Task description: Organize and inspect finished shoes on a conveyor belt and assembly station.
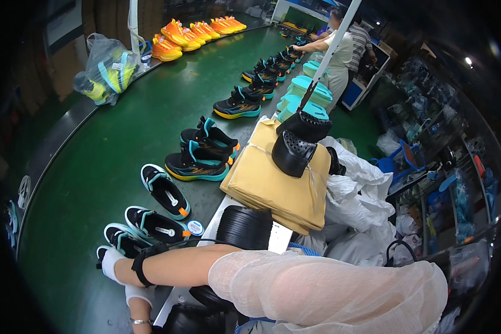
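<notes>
My right hand [111, 264], in a white glove or cuff, reaches left from a sheer pale sleeve, with a black strap round the wrist. It is right beside a black shoe with a white and teal edge [126, 239], the nearest of several such shoes; its fingers are mostly hidden, so I cannot tell if it grips. My left hand [140, 293], also white-covered, shows just below the right one, a metal band on its wrist; its fingers are hidden behind the right hand. Two more black shoes [157, 225] [167, 193] lie beyond, with orange heel tabs.
Black running shoes [203, 162] with teal and yellow soles line the green table [94, 178]. Orange shoes [189, 38] and a plastic bag [108, 72] stand at the far edge. A tan stack [278, 172] with black shoe parts [295, 147] lies right, before a slanted pole. Two people work beyond.
</notes>
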Demonstrator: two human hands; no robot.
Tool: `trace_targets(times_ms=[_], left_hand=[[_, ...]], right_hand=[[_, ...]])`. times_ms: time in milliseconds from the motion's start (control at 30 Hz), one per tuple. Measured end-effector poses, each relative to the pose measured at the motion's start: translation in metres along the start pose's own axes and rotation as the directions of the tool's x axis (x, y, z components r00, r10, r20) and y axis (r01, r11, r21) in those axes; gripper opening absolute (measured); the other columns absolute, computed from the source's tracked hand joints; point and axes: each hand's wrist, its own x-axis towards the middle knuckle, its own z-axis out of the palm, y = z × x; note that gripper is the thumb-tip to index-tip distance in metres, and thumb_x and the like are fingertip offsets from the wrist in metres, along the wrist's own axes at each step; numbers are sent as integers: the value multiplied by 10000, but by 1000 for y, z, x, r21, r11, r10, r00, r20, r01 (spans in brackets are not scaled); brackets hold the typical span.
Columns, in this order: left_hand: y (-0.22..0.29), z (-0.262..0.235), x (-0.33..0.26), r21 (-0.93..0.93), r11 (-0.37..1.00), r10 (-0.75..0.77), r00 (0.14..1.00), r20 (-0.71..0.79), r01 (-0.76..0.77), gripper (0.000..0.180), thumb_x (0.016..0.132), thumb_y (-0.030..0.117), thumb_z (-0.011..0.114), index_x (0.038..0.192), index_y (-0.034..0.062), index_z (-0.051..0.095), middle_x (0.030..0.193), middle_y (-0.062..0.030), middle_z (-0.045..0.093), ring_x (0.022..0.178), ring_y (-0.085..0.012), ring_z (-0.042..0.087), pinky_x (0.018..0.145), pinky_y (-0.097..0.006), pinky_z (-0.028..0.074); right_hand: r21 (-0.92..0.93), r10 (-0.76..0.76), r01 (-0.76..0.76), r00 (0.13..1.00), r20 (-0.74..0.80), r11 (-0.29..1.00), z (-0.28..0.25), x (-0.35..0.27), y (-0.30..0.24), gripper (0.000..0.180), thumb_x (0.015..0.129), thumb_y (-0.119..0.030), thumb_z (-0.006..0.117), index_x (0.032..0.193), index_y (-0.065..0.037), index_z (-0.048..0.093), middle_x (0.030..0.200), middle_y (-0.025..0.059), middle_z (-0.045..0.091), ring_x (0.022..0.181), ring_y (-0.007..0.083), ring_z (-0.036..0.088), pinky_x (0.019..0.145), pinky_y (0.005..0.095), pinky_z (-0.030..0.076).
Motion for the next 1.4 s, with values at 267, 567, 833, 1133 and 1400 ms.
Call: trace_targets(times_ms=[267,567,833,1133,1400], left_hand=[[14,-7,-20,-300,946,-29,885,-464,-126,288,830,229,631,1071,71,624,1098,-203,590,1000,-392,568,857,-436,480],[14,8,-87,-219,956,104,923,-371,-196,222,825,65,575,1031,39,653,1007,-130,603,926,-328,598,831,-379,495],[19,9,-96,-167,975,95,957,-274,-145,241,816,19,535,1041,39,620,1015,-118,586,903,-323,595,802,-391,500],[9,-6,-69,-245,963,-127,990,-63,108,354,838,279,553,1069,15,604,1164,-194,562,1041,-370,562,925,-402,456],[3,-11,-47,-177,984,-18,1000,-16,15,326,834,294,610,956,-7,623,1001,-238,612,943,-418,579,835,-455,472]], right_hand=[[311,-148,57,950,277,949,-86,-139,74,298,735,-209,691,1001,-76,700,1012,129,684,920,296,663,811,392,529],[300,-182,138,976,123,944,-51,-167,96,355,926,-326,452,1079,-56,624,1117,144,574,1005,313,598,874,408,485],[321,-219,135,945,245,938,-32,-158,86,319,849,-250,597,1103,-57,584,1125,120,584,1005,314,604,854,394,494],[192,-92,18,918,387,981,-20,-189,144,261,876,-219,591,1064,-46,646,998,169,654,949,346,634,804,422,516],[268,-104,-21,890,443,963,-27,-190,142,214,783,-122,590,958,-36,680,941,183,670,895,360,652,767,430,531]])
